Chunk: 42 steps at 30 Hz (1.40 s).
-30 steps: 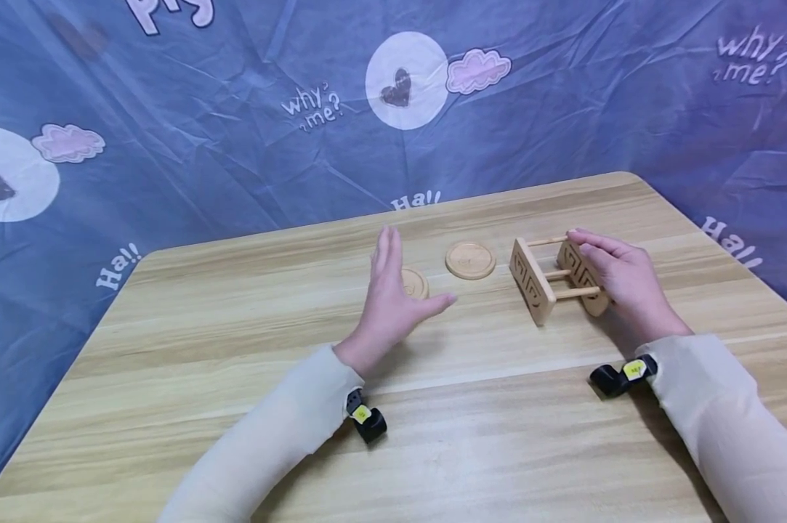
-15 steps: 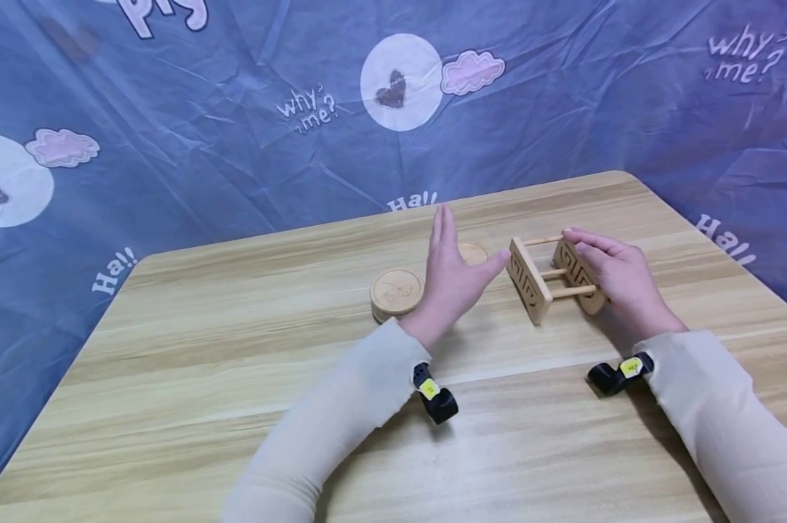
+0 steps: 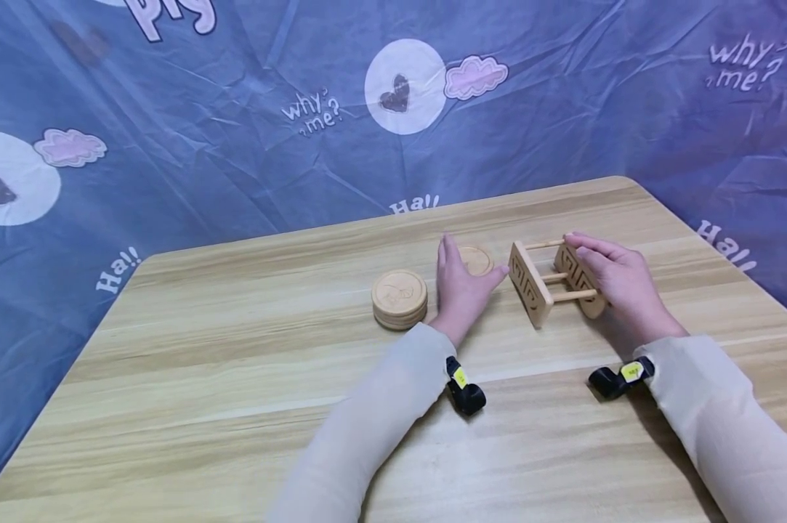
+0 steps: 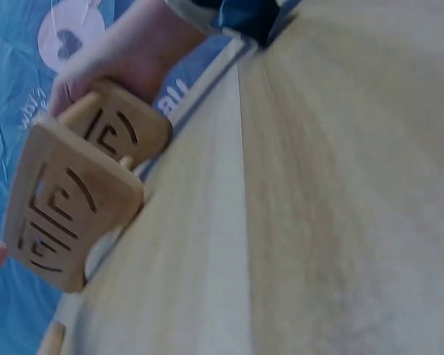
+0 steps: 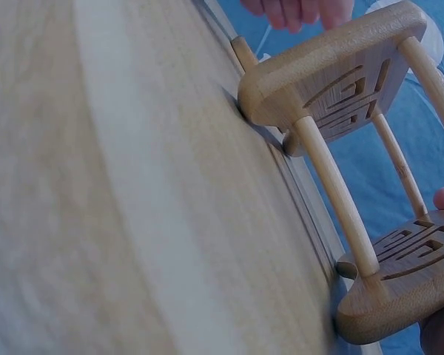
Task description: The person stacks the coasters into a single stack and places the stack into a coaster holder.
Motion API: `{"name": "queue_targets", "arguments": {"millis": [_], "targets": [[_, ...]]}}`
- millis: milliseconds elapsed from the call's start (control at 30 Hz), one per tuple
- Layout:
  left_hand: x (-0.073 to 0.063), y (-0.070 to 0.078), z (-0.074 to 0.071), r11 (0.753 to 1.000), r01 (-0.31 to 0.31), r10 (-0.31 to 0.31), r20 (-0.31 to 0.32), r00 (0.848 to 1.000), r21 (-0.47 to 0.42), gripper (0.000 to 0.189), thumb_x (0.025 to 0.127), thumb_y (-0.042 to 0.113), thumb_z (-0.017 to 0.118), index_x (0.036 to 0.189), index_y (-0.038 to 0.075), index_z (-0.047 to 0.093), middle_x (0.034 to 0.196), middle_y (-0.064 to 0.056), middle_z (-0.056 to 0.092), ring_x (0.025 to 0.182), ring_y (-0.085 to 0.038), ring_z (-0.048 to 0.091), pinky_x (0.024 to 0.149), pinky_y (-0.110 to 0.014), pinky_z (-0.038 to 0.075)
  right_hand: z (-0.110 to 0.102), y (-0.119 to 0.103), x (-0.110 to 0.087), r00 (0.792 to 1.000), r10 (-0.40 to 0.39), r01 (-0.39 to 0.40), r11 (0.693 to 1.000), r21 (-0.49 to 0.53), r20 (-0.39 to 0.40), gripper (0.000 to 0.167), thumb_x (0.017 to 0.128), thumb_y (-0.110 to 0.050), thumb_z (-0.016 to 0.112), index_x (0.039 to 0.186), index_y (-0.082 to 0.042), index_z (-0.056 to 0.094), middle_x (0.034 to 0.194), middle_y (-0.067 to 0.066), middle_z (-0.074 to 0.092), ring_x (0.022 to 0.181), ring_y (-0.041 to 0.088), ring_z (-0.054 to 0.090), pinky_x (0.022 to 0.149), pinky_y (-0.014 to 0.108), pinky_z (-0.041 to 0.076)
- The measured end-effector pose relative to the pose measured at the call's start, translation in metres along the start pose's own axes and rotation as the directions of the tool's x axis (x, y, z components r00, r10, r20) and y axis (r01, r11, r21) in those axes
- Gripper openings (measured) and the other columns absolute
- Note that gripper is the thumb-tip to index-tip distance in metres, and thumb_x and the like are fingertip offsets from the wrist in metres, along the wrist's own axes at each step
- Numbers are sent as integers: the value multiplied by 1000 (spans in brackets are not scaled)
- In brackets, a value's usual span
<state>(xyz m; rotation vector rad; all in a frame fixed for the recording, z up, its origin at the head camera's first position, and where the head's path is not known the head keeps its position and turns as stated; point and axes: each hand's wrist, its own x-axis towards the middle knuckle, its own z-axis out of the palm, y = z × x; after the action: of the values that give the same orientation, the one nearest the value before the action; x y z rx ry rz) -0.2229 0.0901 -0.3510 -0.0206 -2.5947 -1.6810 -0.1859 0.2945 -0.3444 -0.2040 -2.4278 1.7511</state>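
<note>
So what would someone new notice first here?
Probably the crinkled blue cloth behind the table, printed with pink clouds. Next, the wooden rack toward the table's right side, its right end held by the right hand. Then the stack of round discs beside the left hand, which partly hides a single disc.

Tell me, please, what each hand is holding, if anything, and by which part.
The right hand grips the wooden coaster rack by its right end panel; the left hand, spread near a round coaster, holds nothing.
</note>
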Motion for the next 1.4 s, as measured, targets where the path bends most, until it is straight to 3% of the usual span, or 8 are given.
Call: {"name": "queue_targets", "arguments": {"millis": [267,367,600,800,933,1067,1200,1400], "targets": [[6,-11,11,993,-13,18,-40,999,113,109,68,35,80,149,10,12,154,-11,14,140,-29,18,113,-41,20,0,5,-2,1000,-17,17,999,49,6,44,95,-32,51,135,-14,49,138,-15,46,116,-2,46,85,4,41],[6,-13,14,990,-24,30,-38,999,140,108,69,35,79,149,9,11,154,-12,13,141,-31,15,114,-43,17,1,6,-3,1000,-22,21,993,120,8,43,94,-30,53,133,-13,51,136,-14,48,113,-4,48,84,4,41],[12,-16,17,979,-27,36,-42,998,200,105,70,35,79,148,3,16,153,-13,17,141,-29,15,115,-39,16,2,7,-3,999,-40,38,984,172,5,41,93,-28,56,130,-13,54,133,-15,51,109,-6,49,82,4,42],[24,-21,15,949,-39,57,-51,997,312,102,70,38,78,145,-2,21,150,-16,25,139,-28,22,115,-34,19,2,6,-2,999,-44,44,990,135,-5,41,93,-30,55,131,-14,54,133,-15,51,108,-6,49,81,3,41],[28,-22,15,929,-45,58,-24,998,368,102,69,43,78,144,-2,25,149,-15,29,137,-27,26,114,-35,20,2,6,-3,998,-55,55,983,177,-4,40,92,-29,56,129,-13,56,131,-16,53,109,-6,49,82,4,41],[29,-21,14,887,-53,63,-6,998,459,99,68,48,76,141,-1,31,145,-13,36,135,-25,31,114,-34,22,2,5,-3,998,-59,56,974,217,7,38,92,-27,56,127,-12,57,129,-16,54,104,-6,51,81,4,42],[29,-20,13,851,-59,66,6,998,522,95,69,51,74,140,0,36,143,-11,40,134,-23,33,114,-33,21,2,4,-3,998,-54,51,982,179,10,40,93,-28,55,129,-12,55,134,-13,51,105,-6,50,82,4,42],[29,-20,13,873,-65,68,10,998,484,91,69,48,76,138,0,40,139,-11,45,131,-24,38,113,-31,24,0,3,-3,999,-39,39,996,82,-2,43,94,-31,52,133,-12,51,136,-13,48,111,-3,49,83,4,42]]}}
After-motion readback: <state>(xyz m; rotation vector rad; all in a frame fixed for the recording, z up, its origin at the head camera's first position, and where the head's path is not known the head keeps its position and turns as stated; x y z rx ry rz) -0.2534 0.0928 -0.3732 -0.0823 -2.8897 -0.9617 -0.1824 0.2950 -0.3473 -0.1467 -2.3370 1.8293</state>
